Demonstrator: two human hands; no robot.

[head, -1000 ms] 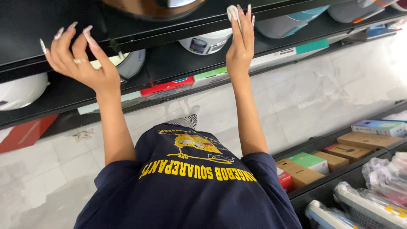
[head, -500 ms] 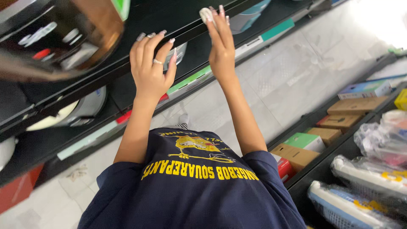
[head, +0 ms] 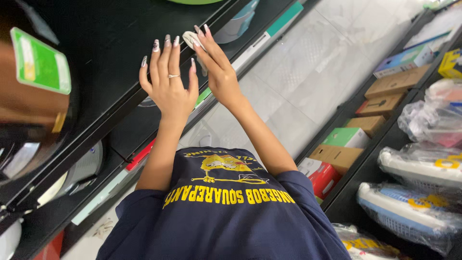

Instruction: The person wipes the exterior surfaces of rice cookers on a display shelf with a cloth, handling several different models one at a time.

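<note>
Since a second ago the left hand (head: 168, 91) has swung in from far off to lie flat and open-fingered, gripping nothing, on the glossy black metal shelf (head: 103, 45), just beside the right hand (head: 219, 72). The right hand's fingers pinch a small, soft, crumpled white cloth pad (head: 191, 38) against that shelf's front edge, so the wiping seems to have moved along. Left of both hands on the shelf looms a shiny brown rounded appliance with a green sticker (head: 33, 91).

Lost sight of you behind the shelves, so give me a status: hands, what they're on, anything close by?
Left hand open, fingers spread, flat against the black shelf. Right hand pinching a small white cloth at the shelf edge. Brown appliance close on the left.
</note>
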